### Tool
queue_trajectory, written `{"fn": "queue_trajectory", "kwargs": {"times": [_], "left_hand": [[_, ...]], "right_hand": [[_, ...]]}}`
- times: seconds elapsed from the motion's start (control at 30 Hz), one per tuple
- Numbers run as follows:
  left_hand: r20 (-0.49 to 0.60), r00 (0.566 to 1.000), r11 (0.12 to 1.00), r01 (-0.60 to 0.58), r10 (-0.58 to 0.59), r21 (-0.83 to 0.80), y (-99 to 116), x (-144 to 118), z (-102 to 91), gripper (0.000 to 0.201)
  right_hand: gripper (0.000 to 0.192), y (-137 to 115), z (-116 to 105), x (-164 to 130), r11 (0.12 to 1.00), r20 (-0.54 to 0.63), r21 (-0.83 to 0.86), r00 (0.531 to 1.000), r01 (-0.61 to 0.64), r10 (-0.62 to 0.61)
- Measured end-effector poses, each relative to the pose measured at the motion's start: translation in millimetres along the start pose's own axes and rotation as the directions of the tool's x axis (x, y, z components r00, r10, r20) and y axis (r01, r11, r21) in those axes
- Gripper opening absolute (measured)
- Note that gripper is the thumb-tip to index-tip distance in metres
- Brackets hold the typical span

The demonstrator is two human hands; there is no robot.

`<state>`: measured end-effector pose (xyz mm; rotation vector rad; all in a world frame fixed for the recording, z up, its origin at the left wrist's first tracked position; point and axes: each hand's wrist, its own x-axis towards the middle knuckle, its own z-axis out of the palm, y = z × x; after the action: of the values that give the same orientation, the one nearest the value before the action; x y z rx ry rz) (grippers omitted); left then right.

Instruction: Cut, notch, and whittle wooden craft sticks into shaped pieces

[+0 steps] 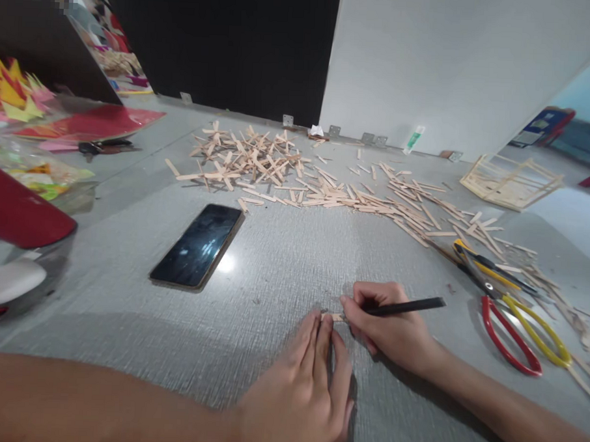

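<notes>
— Head view first: what are the hands doing, closest to the camera?

— The left hand point(307, 384) lies flat, fingers extended and together, its fingertips pressing a small wooden stick piece point(337, 317) onto the grey floor point(251, 336). The right hand point(393, 326) is clenched around a black pen point(403, 307), tip down at that same piece.

— And just beyond?

— Right of the hands lie scissors point(510, 321) with red and yellow handles. To the left, a dark phone point(199, 245) rests face up.

— Farther back?

— A scattered pile of wooden sticks point(287, 168) spreads across the floor, a stick-built frame point(509, 181) sits at far right near the white wall point(453, 65), and coloured paper point(89, 124) lies at far left.
</notes>
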<state>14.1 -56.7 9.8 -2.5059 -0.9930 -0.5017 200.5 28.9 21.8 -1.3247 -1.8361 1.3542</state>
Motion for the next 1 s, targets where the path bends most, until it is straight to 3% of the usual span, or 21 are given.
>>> {"fn": "queue_trajectory", "kwargs": {"times": [0.4,1.0], "left_hand": [[0.032,0.998,0.999,0.047,-0.047,0.002,5.0,-0.7,-2.7,0.046],[0.018,1.000,1.000,0.013,-0.013,0.006,2.6,-0.4,-1.2,0.047]], "right_hand": [[0.045,1.9,-0.8,1.5,1.000,0.011,-0.009,1.000,0.023,-0.023],[0.044,-0.3,0.5,-1.5,1.000,-0.021,0.017,1.000,0.006,-0.006]]}}
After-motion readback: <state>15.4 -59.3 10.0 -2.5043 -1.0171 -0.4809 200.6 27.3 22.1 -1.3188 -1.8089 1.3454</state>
